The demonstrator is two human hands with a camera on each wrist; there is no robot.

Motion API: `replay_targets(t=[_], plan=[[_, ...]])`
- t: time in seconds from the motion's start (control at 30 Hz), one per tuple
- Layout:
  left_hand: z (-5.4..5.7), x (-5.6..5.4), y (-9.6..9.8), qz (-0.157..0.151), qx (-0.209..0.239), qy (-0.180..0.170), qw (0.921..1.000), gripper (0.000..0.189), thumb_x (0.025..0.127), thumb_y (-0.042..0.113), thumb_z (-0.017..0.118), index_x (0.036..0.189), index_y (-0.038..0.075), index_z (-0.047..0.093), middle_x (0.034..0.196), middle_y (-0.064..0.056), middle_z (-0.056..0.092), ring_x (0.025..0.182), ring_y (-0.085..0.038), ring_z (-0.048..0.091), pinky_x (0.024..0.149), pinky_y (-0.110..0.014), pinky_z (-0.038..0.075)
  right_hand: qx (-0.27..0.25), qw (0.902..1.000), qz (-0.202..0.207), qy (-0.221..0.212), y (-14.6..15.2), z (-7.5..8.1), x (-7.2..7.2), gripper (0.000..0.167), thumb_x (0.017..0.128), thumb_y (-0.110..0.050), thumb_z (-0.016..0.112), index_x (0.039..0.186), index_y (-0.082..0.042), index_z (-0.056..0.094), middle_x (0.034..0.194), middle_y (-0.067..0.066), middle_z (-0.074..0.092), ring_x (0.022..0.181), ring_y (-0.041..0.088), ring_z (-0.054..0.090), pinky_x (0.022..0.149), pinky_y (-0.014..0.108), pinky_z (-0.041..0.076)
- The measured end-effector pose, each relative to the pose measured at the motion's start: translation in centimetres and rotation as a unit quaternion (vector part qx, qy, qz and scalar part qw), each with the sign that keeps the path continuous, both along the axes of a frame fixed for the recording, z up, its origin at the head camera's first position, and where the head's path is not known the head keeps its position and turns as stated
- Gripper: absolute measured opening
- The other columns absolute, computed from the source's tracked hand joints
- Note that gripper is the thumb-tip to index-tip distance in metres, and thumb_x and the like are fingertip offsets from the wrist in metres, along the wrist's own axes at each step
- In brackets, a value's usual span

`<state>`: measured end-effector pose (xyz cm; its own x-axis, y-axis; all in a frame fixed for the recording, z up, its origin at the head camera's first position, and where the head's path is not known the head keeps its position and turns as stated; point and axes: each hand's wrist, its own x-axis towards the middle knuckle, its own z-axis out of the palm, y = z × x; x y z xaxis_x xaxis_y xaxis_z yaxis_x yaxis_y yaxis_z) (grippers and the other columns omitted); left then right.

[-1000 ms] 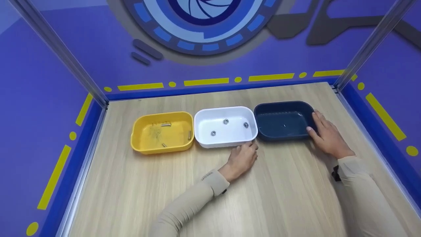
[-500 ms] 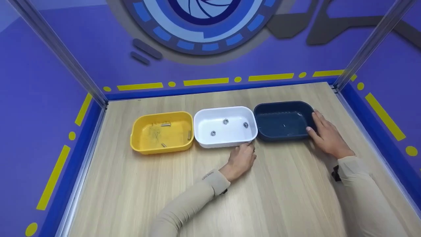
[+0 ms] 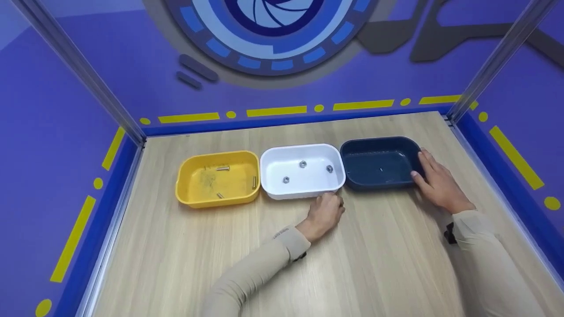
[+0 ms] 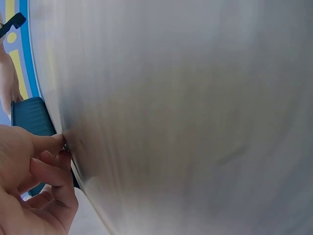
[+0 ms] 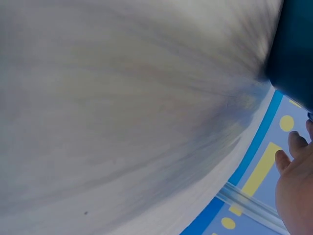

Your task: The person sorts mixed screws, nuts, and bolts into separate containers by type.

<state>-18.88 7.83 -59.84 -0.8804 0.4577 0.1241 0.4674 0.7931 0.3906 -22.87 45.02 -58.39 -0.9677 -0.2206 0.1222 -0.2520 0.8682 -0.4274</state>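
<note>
In the head view my left hand (image 3: 324, 214) is at the front right corner of the white bin (image 3: 304, 193), low over the table. Its thumb and finger pinch a small shiny metal piece (image 4: 65, 146), mostly hidden by the fingertips, so its kind is unclear. My right hand (image 3: 442, 185) rests against the right end of the dark blue bin (image 3: 374, 184), thumb at the rim and fingers straight along the outer wall. Three metal nuts lie apart in the white bin, one nut (image 3: 302, 164) towards the back.
A yellow bin (image 3: 220, 203) with three short metal pins, one pin (image 3: 223, 168) near its back, stands left of the white one. All three bins form a row on the wooden table (image 3: 374, 264). Purple panels (image 3: 132, 79) enclose the back and sides.
Both hands stay almost where they were; the left fingers shift only slightly at the white bin's corner. The bins and their contents have not moved.
</note>
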Motion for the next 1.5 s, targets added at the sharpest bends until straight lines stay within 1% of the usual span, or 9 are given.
replay_targets(t=[0.2,0.4,0.53,0.77,0.93,1.2,1.37,1.5], plan=[[-0.1,-0.1,0.0,-0.006,0.003,-0.003,1.0000,0.009,0.098,0.017,0.077,0.092,0.015,0.083,0.086,0.001,0.079,0.083,-0.017,0.076,0.066,-0.031,0.062,0.000,1.0000,0.001,-0.001,-0.1,-0.1,0.1,0.077,0.114,-0.042,0.045,0.170,0.001,0.013,0.178,0.025,0.010,0.161,0.053,0.018,0.126,0.075,0.017],[-0.2,-0.1,0.1,-0.011,-0.024,0.021,0.9994,0.012,0.099,0.020,0.075,0.091,0.015,0.082,0.087,-0.002,0.079,0.085,-0.023,0.079,0.066,-0.035,0.064,-0.003,1.0000,-0.003,0.007,0.0,-0.2,0.1,0.076,0.114,-0.040,0.047,0.170,0.001,0.016,0.178,0.025,0.012,0.159,0.055,0.022,0.124,0.076,0.020],[-0.1,0.0,0.1,-0.010,-0.028,0.019,0.9994,0.011,0.100,0.020,0.074,0.093,0.014,0.080,0.089,-0.003,0.079,0.085,-0.022,0.079,0.064,-0.035,0.064,-0.005,0.9998,0.002,0.020,0.0,-0.2,0.1,0.074,0.113,-0.036,0.048,0.169,0.003,0.018,0.177,0.027,0.014,0.157,0.056,0.025,0.123,0.076,0.021],[-0.2,0.1,0.2,-0.014,-0.024,0.014,0.9995,0.010,0.100,0.020,0.075,0.094,0.014,0.080,0.089,-0.002,0.078,0.083,-0.022,0.079,0.064,-0.035,0.063,-0.005,0.9999,-0.005,0.011,-0.1,-0.1,0.1,0.076,0.113,-0.040,0.048,0.169,0.001,0.017,0.178,0.025,0.013,0.158,0.056,0.023,0.123,0.077,0.021],[0.0,0.2,0.3,-0.015,-0.029,0.022,0.9992,0.009,0.101,0.022,0.074,0.098,0.016,0.080,0.092,0.000,0.079,0.086,-0.022,0.079,0.066,-0.034,0.064,-0.005,0.9999,-0.005,0.008,0.0,-0.1,0.0,0.076,0.114,-0.041,0.046,0.170,0.001,0.016,0.178,0.024,0.011,0.158,0.056,0.022,0.123,0.077,0.020],[0.7,0.4,0.5,-0.030,0.001,0.028,0.9992,0.010,0.102,0.023,0.073,0.103,0.016,0.080,0.096,0.002,0.079,0.087,-0.020,0.078,0.068,-0.033,0.064,-0.006,0.9999,-0.006,0.008,0.0,-0.2,0.0,0.076,0.114,-0.041,0.046,0.170,0.000,0.016,0.179,0.023,0.011,0.158,0.056,0.022,0.123,0.077,0.020],[1.1,0.4,0.7,-0.042,0.013,0.043,0.9981,0.010,0.101,0.023,0.074,0.102,0.016,0.081,0.100,0.004,0.078,0.090,-0.017,0.077,0.071,-0.031,0.064,-0.006,0.9999,-0.007,0.010,-0.1,-0.2,0.0,0.076,0.113,-0.041,0.047,0.170,0.000,0.017,0.178,0.024,0.013,0.158,0.056,0.023,0.123,0.077,0.021],[1.5,0.4,0.8,-0.051,0.023,0.057,0.9968,0.010,0.101,0.023,0.073,0.103,0.016,0.080,0.102,0.003,0.077,0.092,-0.015,0.076,0.073,-0.030,0.064,-0.008,0.9999,-0.004,0.013,-0.1,-0.2,0.0,0.075,0.113,-0.038,0.048,0.170,0.001,0.017,0.178,0.025,0.014,0.157,0.057,0.024,0.122,0.077,0.021]])
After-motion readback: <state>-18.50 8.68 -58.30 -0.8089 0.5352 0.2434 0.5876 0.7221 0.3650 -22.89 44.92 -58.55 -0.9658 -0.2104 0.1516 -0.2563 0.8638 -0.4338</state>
